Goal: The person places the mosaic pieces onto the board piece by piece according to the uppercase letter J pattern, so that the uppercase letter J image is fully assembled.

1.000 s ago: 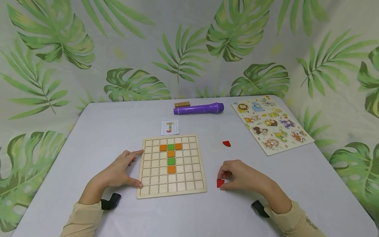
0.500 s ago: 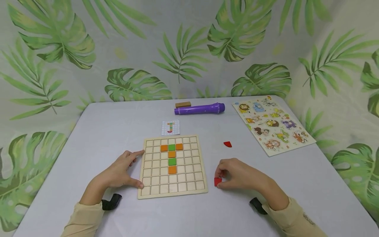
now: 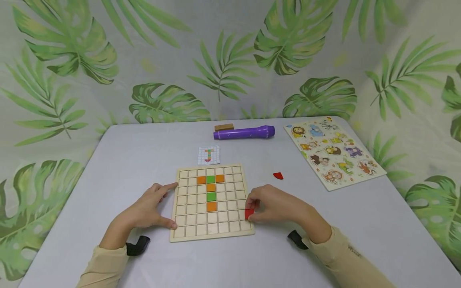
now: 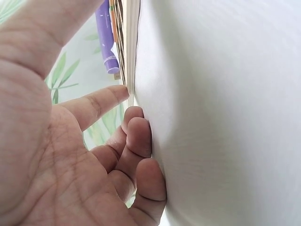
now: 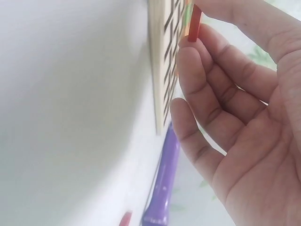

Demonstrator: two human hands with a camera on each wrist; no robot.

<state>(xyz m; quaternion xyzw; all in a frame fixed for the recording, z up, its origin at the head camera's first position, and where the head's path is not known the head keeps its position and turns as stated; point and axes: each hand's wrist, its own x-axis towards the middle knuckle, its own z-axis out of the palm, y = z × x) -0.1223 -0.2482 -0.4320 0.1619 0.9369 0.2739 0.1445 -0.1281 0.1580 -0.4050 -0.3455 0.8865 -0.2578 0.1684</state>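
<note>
My left hand (image 3: 145, 206) rests at the left edge of a wooden grid board (image 3: 196, 231), index finger and thumb spread apart and touching it. In the left wrist view the other fingers (image 4: 138, 136) lie loosely bent beside the board's edge. Between thumb and fingers my right hand (image 3: 275, 204) pinches a red tile (image 3: 248, 214), over the board's right edge. The right wrist view shows this red tile (image 5: 194, 23) edge-on, close over the grid. Orange tiles (image 3: 211, 206) and green tiles (image 3: 211, 196) sit in the board in a T shape.
A red rounded piece (image 3: 278, 175) lies right of the board. Behind the board is a small pattern card (image 3: 209, 155). Farther back are a purple microphone-shaped tube (image 3: 245, 133) and a brown block (image 3: 224, 127). An animal puzzle board (image 3: 333, 152) lies at the back right.
My right hand has moved left and slightly away from me, carrying the red tile from the tablecloth to over the board's right edge. The left hand has stayed at the board.
</note>
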